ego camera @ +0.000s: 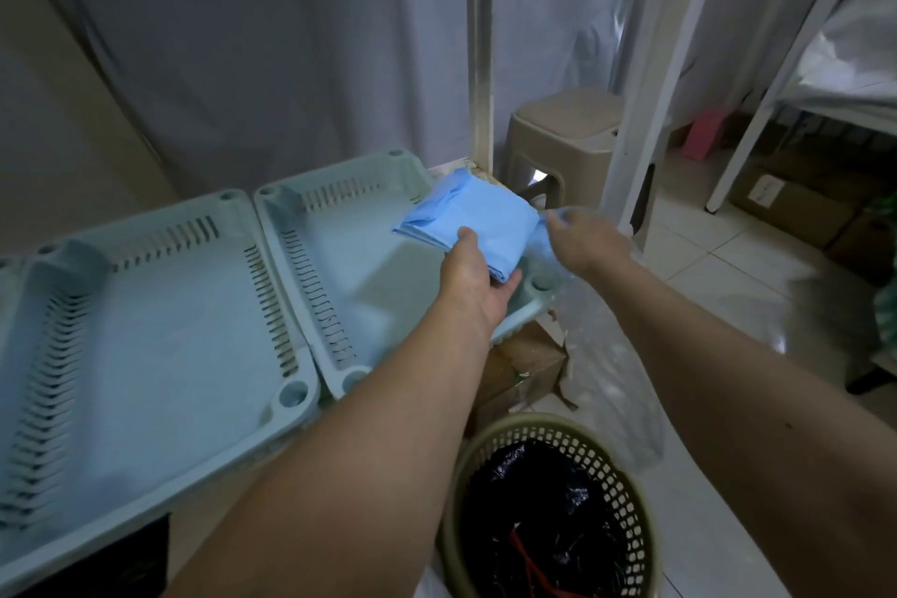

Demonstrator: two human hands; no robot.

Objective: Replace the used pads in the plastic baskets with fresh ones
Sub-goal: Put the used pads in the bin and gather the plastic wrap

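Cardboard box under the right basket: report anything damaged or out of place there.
The cardboard box below the right basket looks torn, its flaps ragged and splayed toward the floor. Crumpled clear plastic wrap trails loosely beside it, above the waste bin.

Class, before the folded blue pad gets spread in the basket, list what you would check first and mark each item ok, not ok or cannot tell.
1. Left hand holds the folded blue pad: ok.
2. Pad is over the right basket: ok.
3. Visible basket floor bare of an old pad: ok.
4. Pad unfolded: not ok.
5. Right hand free of the clear plastic wrapper: cannot tell, blurred.
6. Left basket already lined: cannot tell.
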